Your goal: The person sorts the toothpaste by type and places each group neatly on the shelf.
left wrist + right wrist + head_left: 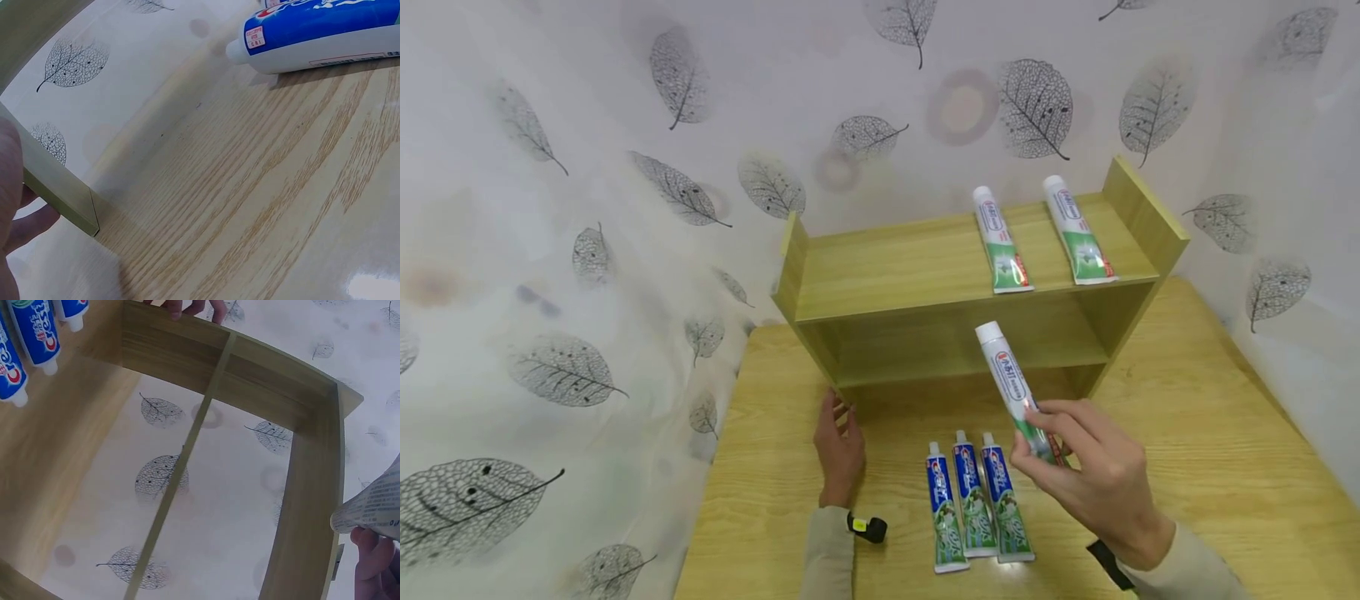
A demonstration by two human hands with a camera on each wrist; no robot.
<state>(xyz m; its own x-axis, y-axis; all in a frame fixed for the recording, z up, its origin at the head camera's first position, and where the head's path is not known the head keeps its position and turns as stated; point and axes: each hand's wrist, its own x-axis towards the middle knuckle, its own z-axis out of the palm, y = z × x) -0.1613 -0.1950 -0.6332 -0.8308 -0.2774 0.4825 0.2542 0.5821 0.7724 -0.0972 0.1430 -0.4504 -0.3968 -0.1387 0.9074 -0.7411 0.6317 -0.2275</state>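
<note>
The white toothpaste tube [1013, 392] is being held in the air before the wooden shelf [925, 275], pinched at its tail by the right hand [1093, 479]. Two matching tubes [1041, 237] are already lying on the top board; three blue tubes [973, 504] are still waiting on the table [1187, 433]. The left hand [838, 450], fingers relaxed, is steadying the shelf's lower corner.

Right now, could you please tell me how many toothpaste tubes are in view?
6: two white-green tubes lie on the shelf's top board, three blue tubes lie on the table, one is in the right hand.

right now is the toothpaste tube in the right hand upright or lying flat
Nearly upright: the toothpaste tube, pinched low by the right hand, tilts with its white cap up.
</note>
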